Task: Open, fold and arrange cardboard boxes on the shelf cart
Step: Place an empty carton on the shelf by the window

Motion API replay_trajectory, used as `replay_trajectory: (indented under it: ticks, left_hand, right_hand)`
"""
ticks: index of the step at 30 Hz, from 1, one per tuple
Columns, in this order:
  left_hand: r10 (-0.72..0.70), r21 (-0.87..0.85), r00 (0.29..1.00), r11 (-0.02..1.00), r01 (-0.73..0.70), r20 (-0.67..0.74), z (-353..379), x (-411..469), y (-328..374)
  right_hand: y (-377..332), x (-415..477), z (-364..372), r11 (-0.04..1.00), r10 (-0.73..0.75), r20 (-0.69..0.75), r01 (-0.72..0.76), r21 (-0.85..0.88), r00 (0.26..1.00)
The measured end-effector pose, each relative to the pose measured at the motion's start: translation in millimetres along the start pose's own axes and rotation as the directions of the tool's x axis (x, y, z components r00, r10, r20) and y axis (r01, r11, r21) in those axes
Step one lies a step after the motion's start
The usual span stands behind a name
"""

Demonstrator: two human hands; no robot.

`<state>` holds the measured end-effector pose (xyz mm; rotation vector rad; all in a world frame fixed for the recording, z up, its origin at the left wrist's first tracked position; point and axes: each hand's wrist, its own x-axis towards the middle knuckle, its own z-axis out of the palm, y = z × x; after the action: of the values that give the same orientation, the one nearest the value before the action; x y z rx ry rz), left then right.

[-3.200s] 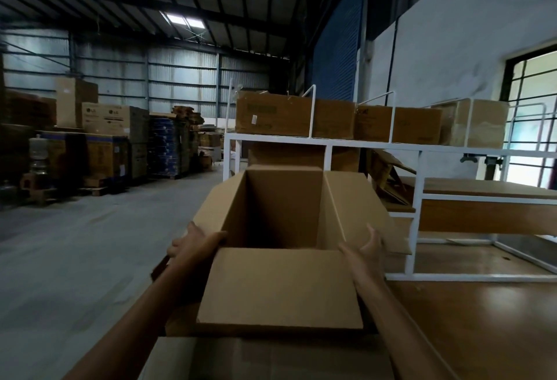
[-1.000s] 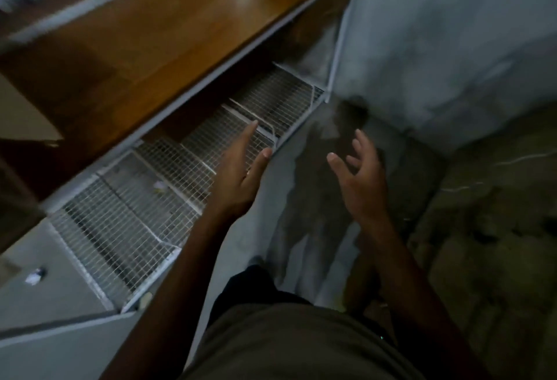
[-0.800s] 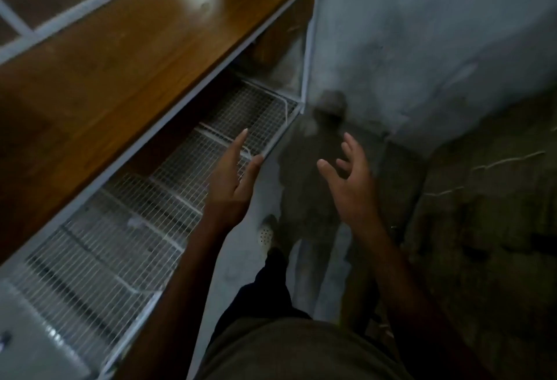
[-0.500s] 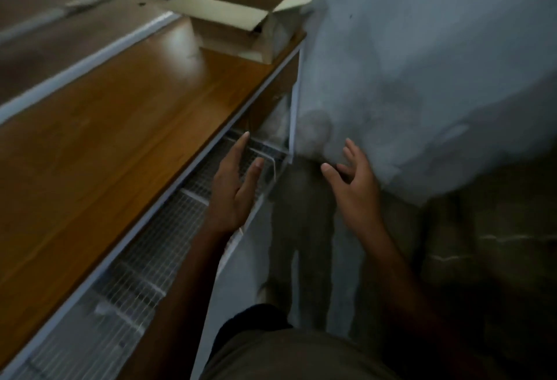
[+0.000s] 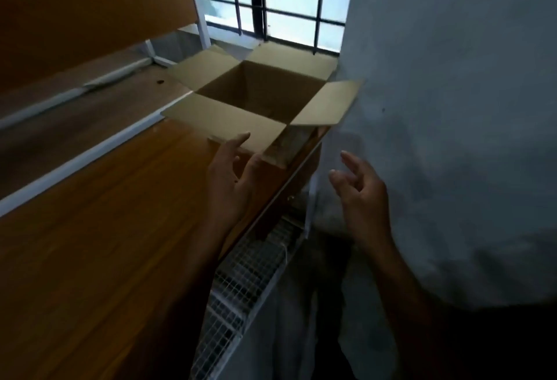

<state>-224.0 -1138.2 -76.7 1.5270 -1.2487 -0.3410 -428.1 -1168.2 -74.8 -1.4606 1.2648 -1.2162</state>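
An open brown cardboard box (image 5: 256,90) stands upright at the far end of the cart's wooden shelf (image 5: 99,229), its top flaps spread outward. My left hand (image 5: 232,177) is stretched out just below the box's near flap, fingers straight, fingertips at the flap's edge; contact is unclear. My right hand (image 5: 358,189) hovers to the right of the shelf edge, fingers loosely spread and holding nothing, apart from the box.
A white wire-mesh lower shelf (image 5: 241,283) shows below the wooden top. A grey wall (image 5: 452,108) rises close on the right. A barred window (image 5: 280,3) sits behind the box. White frame rails (image 5: 75,153) cross the shelf on the left.
The view has swung from the warehouse side down past the mesh shelf and up to the cart's end. Both empty hands have risen toward the open box there.
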Motion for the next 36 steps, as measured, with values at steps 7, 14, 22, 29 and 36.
replay_trajectory:
  ticks: [7, 14, 22, 29, 36]
  left_hand:
    - [-0.074, 0.263, 0.982, 0.958, 0.118, -0.174, 69.9, 136.9, -17.6]
    - [-0.541, 0.375, 0.806, 0.714, 0.592, -0.242, 120.6, 208.7, -74.5]
    - [-0.772, -0.237, 0.441, 0.584, 0.776, -0.457, 149.9, 194.0, -107.9]
    - [-0.909, -0.573, 0.319, 0.417, 0.706, -0.267, 142.1, 181.9, -111.8]
    - [-0.868, -0.644, 0.369, 0.494, 0.584, -0.331, 84.3, 120.9, -83.7]
  right_hand:
    - [-0.2, 180.1, 17.1, 0.951, -0.274, -0.054, 0.262, -0.165, 0.960]
    - [6.0, 348.5, 38.3, 0.906, -0.236, 0.106, 0.258, -0.336, 0.966]
    - [95.0, 389.4, 77.2, 0.917, 0.357, 0.201, -0.301, -0.263, 0.912]
    - [86.3, 403.9, 77.3, 0.926, 0.345, 0.370, -0.247, -0.286, 0.863]
    - [62.8, 338.3, 78.4, 0.919, 0.390, 0.546, -0.279, -0.277, 0.742]
